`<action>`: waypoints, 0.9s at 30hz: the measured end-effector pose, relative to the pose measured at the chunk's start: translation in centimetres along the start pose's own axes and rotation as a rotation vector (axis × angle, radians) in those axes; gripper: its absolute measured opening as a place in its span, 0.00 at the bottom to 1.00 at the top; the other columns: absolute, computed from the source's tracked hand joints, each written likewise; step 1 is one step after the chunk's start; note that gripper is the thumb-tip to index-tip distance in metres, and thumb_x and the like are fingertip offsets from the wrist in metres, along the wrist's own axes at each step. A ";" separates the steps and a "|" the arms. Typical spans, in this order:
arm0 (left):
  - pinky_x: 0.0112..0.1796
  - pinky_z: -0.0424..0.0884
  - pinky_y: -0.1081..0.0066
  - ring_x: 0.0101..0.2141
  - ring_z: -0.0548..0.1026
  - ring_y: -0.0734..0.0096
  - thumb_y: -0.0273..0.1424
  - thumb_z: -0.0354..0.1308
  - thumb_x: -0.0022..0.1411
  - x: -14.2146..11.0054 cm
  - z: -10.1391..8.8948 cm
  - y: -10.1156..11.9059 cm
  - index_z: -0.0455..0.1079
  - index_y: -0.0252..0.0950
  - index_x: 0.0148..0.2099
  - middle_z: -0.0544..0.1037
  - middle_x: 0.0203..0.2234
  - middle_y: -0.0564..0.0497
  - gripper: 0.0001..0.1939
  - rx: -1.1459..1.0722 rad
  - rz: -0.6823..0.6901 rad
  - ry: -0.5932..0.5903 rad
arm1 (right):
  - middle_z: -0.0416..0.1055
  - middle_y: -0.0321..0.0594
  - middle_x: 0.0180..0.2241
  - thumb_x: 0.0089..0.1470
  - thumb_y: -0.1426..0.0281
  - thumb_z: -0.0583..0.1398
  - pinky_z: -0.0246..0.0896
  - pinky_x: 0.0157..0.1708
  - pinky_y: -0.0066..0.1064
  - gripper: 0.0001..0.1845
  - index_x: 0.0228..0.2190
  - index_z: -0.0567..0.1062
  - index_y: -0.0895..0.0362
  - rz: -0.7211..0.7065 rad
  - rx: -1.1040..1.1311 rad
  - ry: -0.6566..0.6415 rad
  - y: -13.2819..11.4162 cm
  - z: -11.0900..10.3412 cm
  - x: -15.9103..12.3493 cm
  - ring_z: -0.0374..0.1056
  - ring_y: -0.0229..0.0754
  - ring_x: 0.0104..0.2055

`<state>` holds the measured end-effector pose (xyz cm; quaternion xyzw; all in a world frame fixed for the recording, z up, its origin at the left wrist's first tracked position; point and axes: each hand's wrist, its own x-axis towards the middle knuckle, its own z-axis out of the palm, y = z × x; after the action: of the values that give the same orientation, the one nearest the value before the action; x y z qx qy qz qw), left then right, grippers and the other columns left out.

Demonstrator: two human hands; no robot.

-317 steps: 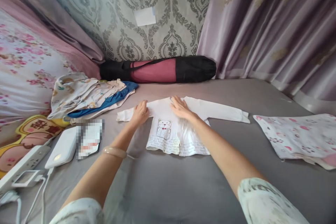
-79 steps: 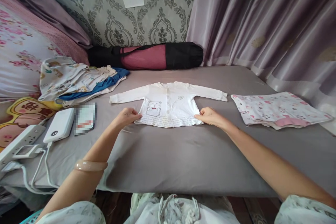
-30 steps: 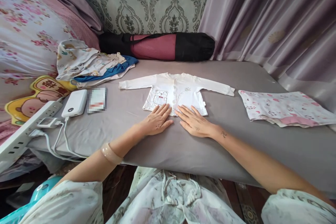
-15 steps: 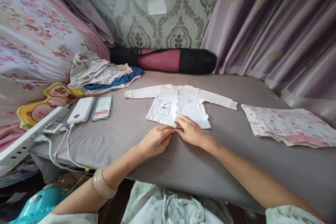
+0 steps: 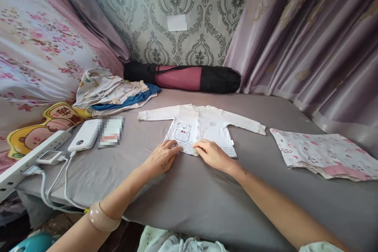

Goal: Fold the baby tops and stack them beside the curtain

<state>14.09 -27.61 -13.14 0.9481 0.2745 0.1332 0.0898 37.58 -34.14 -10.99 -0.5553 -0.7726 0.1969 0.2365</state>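
Observation:
A small white long-sleeved baby shirt [image 5: 217, 136] lies spread front up, its sleeves stretched out to both sides. A bear drawing with a red bow shows on one front half, above a printed band along the hem. My left hand [image 5: 165, 155] is at the hem below the bear, fingers curled together on the cloth; its fingertips are partly hidden. At the bottom of the front opening, my right hand [image 5: 214, 155] pinches the hem edge between thumb and fingers.
Folded pink-and-white cloth [image 5: 321, 151] lies at right. A clothes pile [image 5: 115, 94] and a black-and-maroon roll bag [image 5: 180, 78] sit at the back. Left are a power bank [image 5: 84, 136], a blurred flat item [image 5: 110, 132], a power strip [image 5: 32, 161], cables and a yellow cushion [image 5: 32, 130].
My left hand has moved left along the hem, away from my right hand, which stays near the front opening. The view has tilted slightly upward.

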 end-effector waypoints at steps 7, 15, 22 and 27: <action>0.56 0.63 0.56 0.58 0.65 0.58 0.34 0.40 0.71 0.2 0.6 -0.3 0.65 0.39 0.58 0.69 0.56 0.43 0.20 0.094 -0.136 0.053 | 0.75 0.43 0.42 0.65 0.72 0.46 0.60 0.46 0.30 0.18 0.41 0.76 0.56 0.013 -0.078 0.023 -1.0 0.1 3.4 0.69 0.41 0.46; 0.60 0.58 0.51 0.64 0.55 0.53 0.41 0.37 0.71 -0.4 3.4 -0.8 0.56 0.35 0.66 0.59 0.64 0.41 0.27 0.218 -0.328 0.018 | 0.44 0.58 0.67 0.65 0.63 0.43 0.35 0.65 0.48 0.32 0.63 0.54 0.71 0.188 -0.224 -0.128 -0.2 5.9 11.1 0.38 0.54 0.69; 0.59 0.60 0.51 0.63 0.58 0.53 0.39 0.38 0.71 -0.5 3.3 -0.4 0.59 0.34 0.64 0.61 0.63 0.40 0.26 0.260 -0.302 0.061 | 0.40 0.53 0.69 0.65 0.61 0.39 0.26 0.66 0.48 0.35 0.65 0.49 0.70 0.258 -0.269 -0.009 2.3 6.9 16.2 0.34 0.51 0.70; 0.59 0.62 0.51 0.63 0.59 0.53 0.38 0.40 0.71 -0.6 3.3 -0.5 0.59 0.35 0.64 0.61 0.63 0.41 0.25 0.273 -0.285 0.086 | 0.42 0.48 0.69 0.65 0.59 0.38 0.27 0.64 0.55 0.32 0.65 0.53 0.59 0.326 -0.286 0.035 4.3 6.0 19.2 0.35 0.56 0.69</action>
<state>14.39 -27.87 -16.55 0.8964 0.4252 0.1210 -0.0335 32.17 -14.80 -15.53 -0.7041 -0.6885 0.1110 0.1338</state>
